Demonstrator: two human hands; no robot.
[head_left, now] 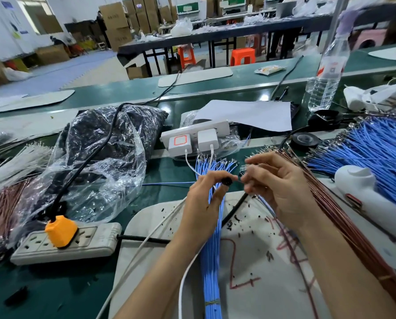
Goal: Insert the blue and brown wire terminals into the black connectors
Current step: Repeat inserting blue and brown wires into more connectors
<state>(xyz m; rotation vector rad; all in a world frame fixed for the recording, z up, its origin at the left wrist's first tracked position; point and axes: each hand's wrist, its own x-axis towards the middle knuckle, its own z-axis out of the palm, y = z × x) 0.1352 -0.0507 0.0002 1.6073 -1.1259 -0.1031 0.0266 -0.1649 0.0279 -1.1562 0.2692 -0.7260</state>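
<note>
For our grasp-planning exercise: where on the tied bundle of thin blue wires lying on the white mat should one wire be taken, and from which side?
Probably from above, at the far end of the bundle of thin blue wires: pinch one wire just behind its metal terminal. There the strands fan apart; near the tie they lie packed tight.

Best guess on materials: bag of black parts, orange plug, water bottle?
Bag: thin clear plastic film, glossy, crinkled with bright glints. Orange plug: moulded plastic or rubber, smooth, dull sheen; cannot tell which. Water bottle: clear rigid plastic, see-through with ribbed lower wall.
</note>
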